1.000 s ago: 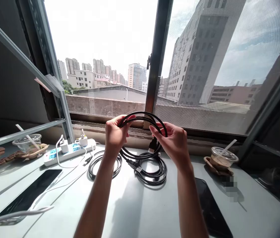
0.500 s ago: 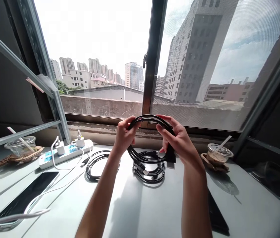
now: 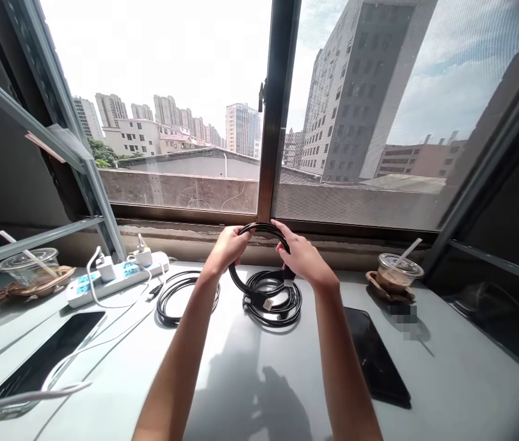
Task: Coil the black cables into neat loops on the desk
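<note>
With our left hand (image 3: 232, 248) and right hand (image 3: 303, 254) set apart, we grip either side of a cable (image 3: 263, 226) above the table (image 3: 231, 383). Its glossy black loop arches uppermost; below, a blocky plug (image 3: 257, 299) points rightward, slanting slightly down, its tip pale and rectangular.

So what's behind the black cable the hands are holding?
Through the held cable you can see the wall under the window and part of a coiled cable on the table. The held cable, left hand and right hand hide bits behind them.
</note>
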Action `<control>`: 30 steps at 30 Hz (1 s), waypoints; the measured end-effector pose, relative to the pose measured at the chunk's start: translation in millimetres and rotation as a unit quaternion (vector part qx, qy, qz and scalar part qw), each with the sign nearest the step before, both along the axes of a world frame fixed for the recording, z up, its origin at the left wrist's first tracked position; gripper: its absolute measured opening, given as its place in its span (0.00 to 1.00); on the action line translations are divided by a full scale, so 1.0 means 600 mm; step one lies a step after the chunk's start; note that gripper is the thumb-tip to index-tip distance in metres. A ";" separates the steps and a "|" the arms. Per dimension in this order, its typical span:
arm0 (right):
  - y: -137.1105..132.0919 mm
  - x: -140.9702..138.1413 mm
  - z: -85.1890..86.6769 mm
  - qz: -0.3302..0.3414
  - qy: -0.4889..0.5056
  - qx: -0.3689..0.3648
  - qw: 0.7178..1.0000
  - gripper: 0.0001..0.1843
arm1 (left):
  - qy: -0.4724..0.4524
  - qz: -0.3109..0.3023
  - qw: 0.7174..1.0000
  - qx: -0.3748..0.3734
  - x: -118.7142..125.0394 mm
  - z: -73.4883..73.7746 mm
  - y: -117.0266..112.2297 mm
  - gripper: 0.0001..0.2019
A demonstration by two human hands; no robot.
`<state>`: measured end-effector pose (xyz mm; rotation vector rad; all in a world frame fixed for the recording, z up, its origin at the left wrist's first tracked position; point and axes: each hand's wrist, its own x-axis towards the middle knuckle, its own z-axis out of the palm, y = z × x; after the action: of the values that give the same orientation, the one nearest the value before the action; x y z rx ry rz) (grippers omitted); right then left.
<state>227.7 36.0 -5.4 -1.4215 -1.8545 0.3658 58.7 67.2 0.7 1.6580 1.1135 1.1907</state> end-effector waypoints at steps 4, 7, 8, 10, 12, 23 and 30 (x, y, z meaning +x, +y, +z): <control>0.041 0.049 -0.039 0.137 0.068 -0.306 0.940 0.25 | 0.165 -0.082 0.981 -0.057 -0.005 -0.026 0.015 0.13; 0.066 0.081 -0.065 0.112 0.060 -0.355 0.926 0.18 | 0.219 -0.095 0.969 -0.062 0.002 -0.046 0.035 0.18; 0.076 0.088 -0.073 0.103 0.060 -0.364 0.924 0.17 | 0.233 -0.098 0.965 -0.069 0.006 -0.054 0.044 0.18; 0.096 0.098 -0.092 0.088 0.058 -0.384 0.917 0.17 | 0.261 -0.099 0.956 -0.094 0.015 -0.073 0.066 0.18; 0.116 0.104 -0.109 0.077 0.060 -0.395 0.913 0.17 | 0.301 -0.084 0.943 -0.114 0.024 -0.097 0.087 0.16; 0.160 0.140 -0.165 0.043 0.068 -0.414 0.907 0.17 | 0.445 -0.048 0.882 -0.147 0.063 -0.174 0.121 0.15; 0.165 0.137 -0.172 0.040 0.073 -0.420 0.904 0.16 | 0.477 -0.023 0.872 -0.108 0.069 -0.165 0.117 0.15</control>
<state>310.0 134.7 -108.5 -1.7816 -1.6920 1.4019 99.9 137.3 -98.3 2.1094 1.6845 0.1143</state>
